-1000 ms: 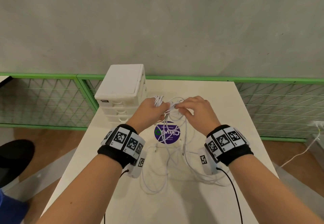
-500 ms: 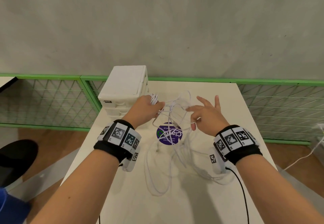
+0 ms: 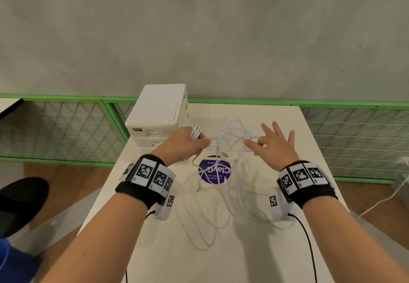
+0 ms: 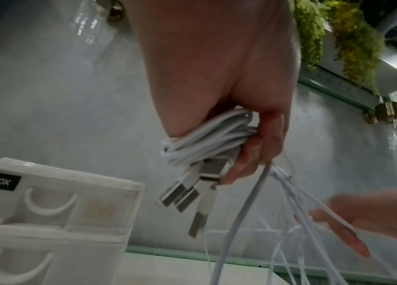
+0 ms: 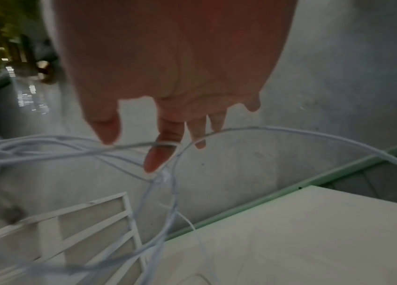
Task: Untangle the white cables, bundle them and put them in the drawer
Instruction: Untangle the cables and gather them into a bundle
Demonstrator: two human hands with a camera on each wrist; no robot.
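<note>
From the head camera I see my left hand (image 3: 184,142) clenched around a coiled bunch of white cables (image 3: 223,172), while loose strands run from it across to my right hand (image 3: 275,147) and sag in loops onto the table (image 3: 276,260) below and between both wrists. My right hand is spread, fingers straight, with a strand or two draped over the fingers rather than gripped. The drawer unit (image 3: 158,114) stands just beyond my left hand, its drawers closed as far as I can tell. From the left wrist camera the bunch (image 4: 207,138) sits tight between palm and curled fingers, several metal plugs (image 4: 185,190) poke out below the fist, and the free strands trail away toward my other hand; the drawer fronts (image 4: 48,202) are close on the outer side. From the right wrist camera, which is blurred, one strand crosses my index finger (image 5: 161,152) and a loop hangs beneath it, nothing pinched. I judge I am mid-untangle: to do it well I should keep the coil firm in my left hand, use my right fingers as a comb, slide outward slowly, and lift loops off knots instead of yanking them tighter.
</note>
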